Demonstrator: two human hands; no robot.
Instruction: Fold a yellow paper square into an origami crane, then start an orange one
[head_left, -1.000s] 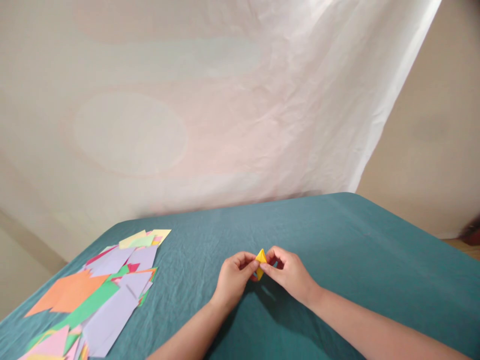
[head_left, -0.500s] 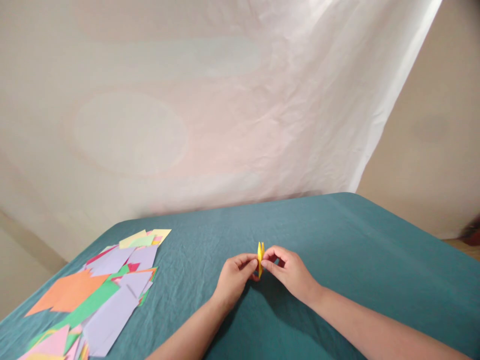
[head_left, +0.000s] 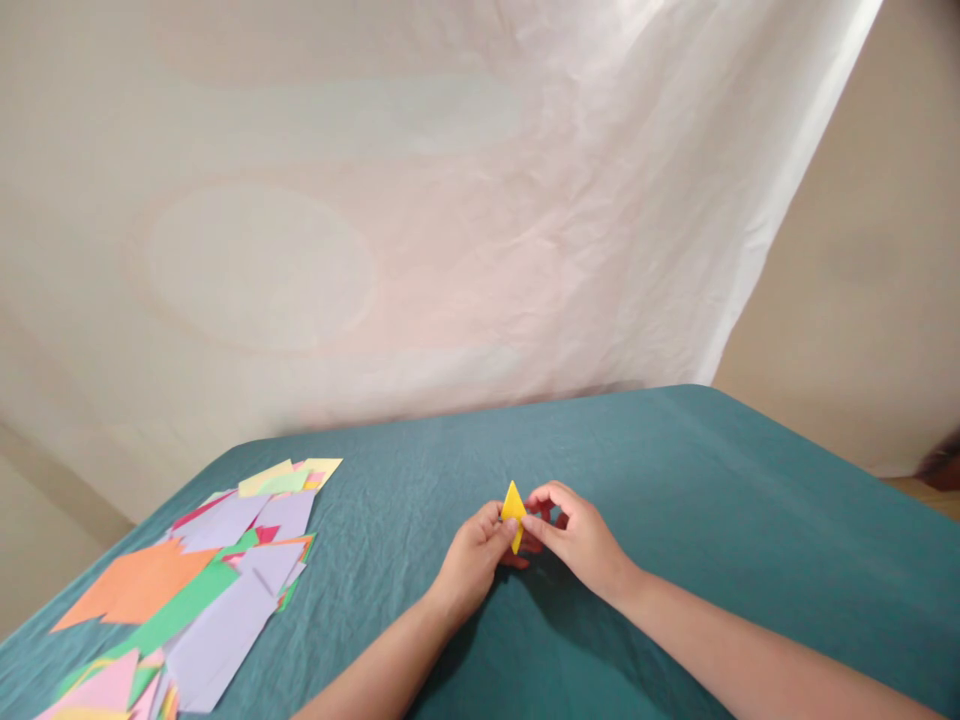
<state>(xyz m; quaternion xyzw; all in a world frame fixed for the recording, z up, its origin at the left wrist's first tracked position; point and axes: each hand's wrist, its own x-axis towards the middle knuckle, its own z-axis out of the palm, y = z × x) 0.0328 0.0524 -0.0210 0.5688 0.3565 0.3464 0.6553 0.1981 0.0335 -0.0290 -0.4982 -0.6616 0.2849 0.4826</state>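
A small piece of folded yellow paper (head_left: pixel 513 503) is held up above the table, its pointed tip upward and its broad side facing me. My left hand (head_left: pixel 478 548) pinches it from the left, thumb across its front and fingers behind. From the right, my right hand (head_left: pixel 576 533) grips the paper's edge between thumb and bent fingers. The paper's lower part is partly covered by my left thumb.
Loose coloured paper, including an orange sheet (head_left: pixel 142 580), a green sheet (head_left: pixel 184 607) and a lilac sheet (head_left: pixel 221 640), lies in an overlapping pile on the left. A dark teal cloth (head_left: pixel 675 480) covers the table. Behind it hangs a pale sheet (head_left: pixel 450 250).
The folded yellow paper has turned from nearly edge-on, with two tips showing, to a flat diamond-like face toward me. My left fingers have shifted behind it; both hands stay close together.
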